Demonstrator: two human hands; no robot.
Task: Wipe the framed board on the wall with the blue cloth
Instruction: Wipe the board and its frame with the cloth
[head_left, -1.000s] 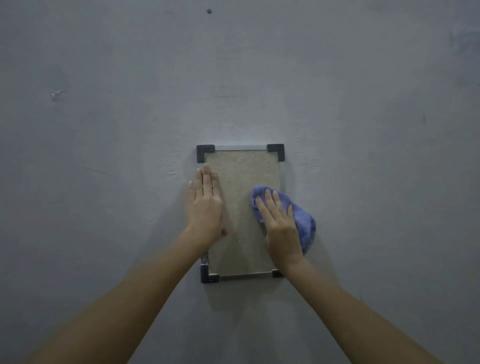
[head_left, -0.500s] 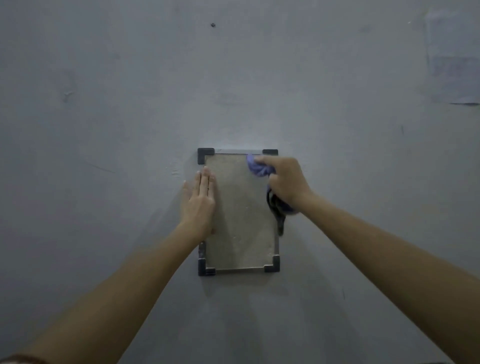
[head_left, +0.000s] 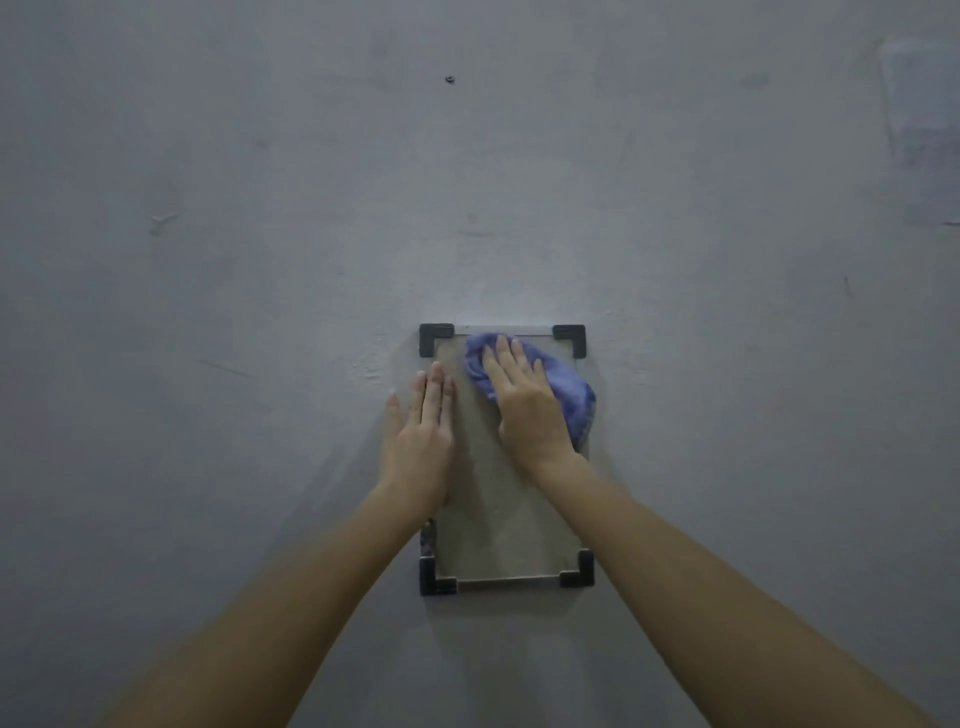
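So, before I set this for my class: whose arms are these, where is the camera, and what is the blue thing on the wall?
There is no machine here: the two bare arms belong to a person, and the camera sits on that person's head, so you see roughly what they see. They face a grey wall. On it is a framed board, a pale panel with dark corner pieces. The left hand lies flat over the board's left edge. The right hand presses a blue cloth against the board's upper part with straight fingers; the cloth is pushed flat, not gripped. High on the wall is a small dark dot.
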